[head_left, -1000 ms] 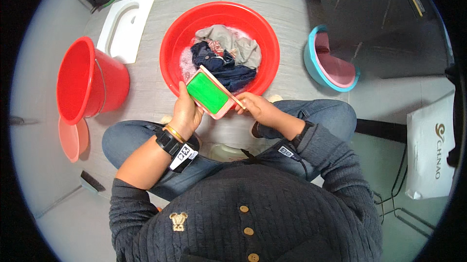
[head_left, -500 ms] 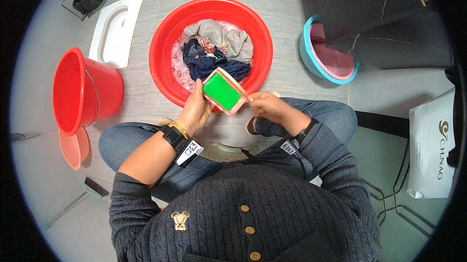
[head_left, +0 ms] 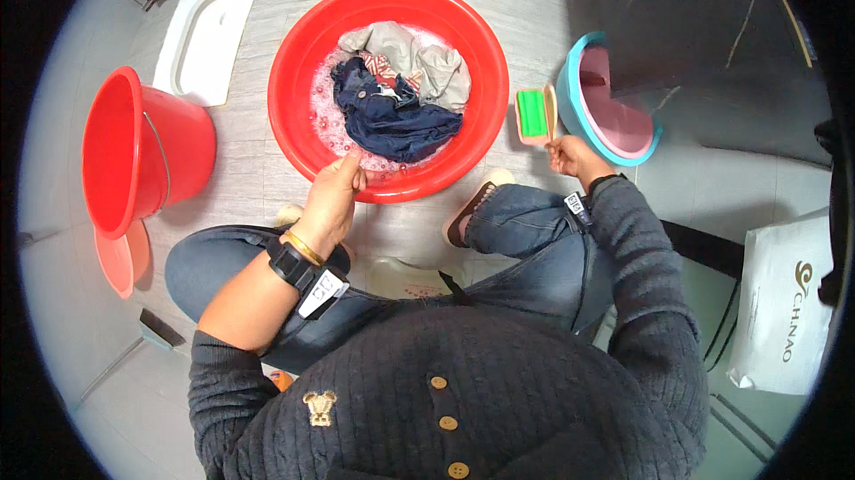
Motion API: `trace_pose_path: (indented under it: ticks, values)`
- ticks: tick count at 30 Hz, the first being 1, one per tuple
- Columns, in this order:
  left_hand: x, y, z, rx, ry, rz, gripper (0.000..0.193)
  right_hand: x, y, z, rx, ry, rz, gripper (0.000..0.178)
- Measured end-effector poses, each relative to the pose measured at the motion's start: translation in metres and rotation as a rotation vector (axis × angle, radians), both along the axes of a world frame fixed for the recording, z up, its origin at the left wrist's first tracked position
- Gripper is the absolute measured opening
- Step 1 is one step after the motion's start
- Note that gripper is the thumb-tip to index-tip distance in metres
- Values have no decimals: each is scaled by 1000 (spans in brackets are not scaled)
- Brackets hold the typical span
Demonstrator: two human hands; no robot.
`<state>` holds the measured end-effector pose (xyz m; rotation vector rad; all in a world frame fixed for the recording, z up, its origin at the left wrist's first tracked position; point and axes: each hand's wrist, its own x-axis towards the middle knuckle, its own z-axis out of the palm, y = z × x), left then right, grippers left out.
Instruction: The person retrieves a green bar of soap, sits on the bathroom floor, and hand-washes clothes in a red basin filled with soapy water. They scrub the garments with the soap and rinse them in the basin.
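My right hand [head_left: 573, 159] grips a pink soap box [head_left: 549, 104] by its near edge, out to the right of the basin. In the box lies a bright green bar of soap [head_left: 533, 114], with a raised pale side next to it. My left hand [head_left: 334, 193] is at the near-left rim of a large red basin [head_left: 283, 88], fingers curled together, and nothing shows in it. Soapy water fills the basin around dark blue denim clothing [head_left: 401, 131], a light grey garment [head_left: 427, 66] and a red-and-white striped cloth [head_left: 378, 68].
To the left stand a red bucket [head_left: 183, 146] and a pink basin [head_left: 125, 257], below a white squat toilet [head_left: 212, 35]. Blue and pink basins [head_left: 570, 79] sit at the right beside a dark cabinet [head_left: 695, 44]. A white bag [head_left: 784, 302] is at the far right.
My right hand has carried the soap box from the basin's near edge out to the right. My left hand has let go of the box and closed near the rim.
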<state>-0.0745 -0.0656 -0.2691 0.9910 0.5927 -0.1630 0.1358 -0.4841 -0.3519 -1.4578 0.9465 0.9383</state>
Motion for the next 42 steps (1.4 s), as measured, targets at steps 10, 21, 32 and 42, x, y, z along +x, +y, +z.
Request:
trace_pose_path:
  ticks: [10,21,32,42]
  values:
    - [-15,6,8,-188,104,-117,32,8,12,-69,-325,132,423,16]
    - [-9,8,2,-167,122,-67,31,8,53,-11,-364,-123,277,39]
    - [5,-33,50,314,-242,-477,13,9,153,81,-804,-769,709,30]
    - [19,-125,105,647,-571,-326,31,-18,220,108,-1243,-819,1525,24]
